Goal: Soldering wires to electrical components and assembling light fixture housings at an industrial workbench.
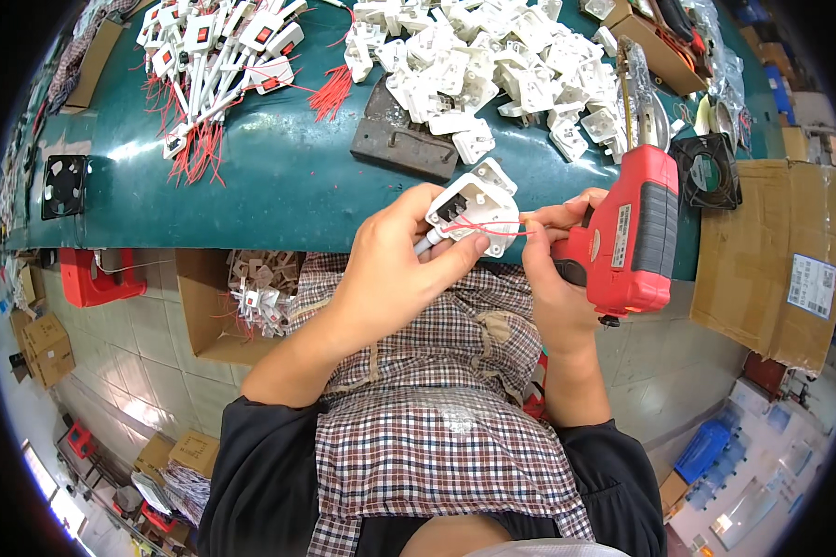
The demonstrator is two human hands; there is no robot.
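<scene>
My left hand [390,246] grips an open white plastic switch housing [489,206], its hollow inside turned up. A black switch body [452,206] sits in it, and thin red wires [483,226] cross the cavity. A grey cable end [427,243] enters by my left fingers. My right hand [557,255] pinches the ends of the red wires between thumb and fingertips, just right of the housing. Against that hand is a red and black power tool [629,232]; it hides part of the fingers, and whether they also grip it is unclear.
On the green table [279,204] lie wired white switches [204,56], a heap of white housings [502,65] and a dark metal block [404,135]. Black fans [65,186] stand at both sides. A cardboard box [209,316] of parts is below the edge; another carton [762,260] stands right.
</scene>
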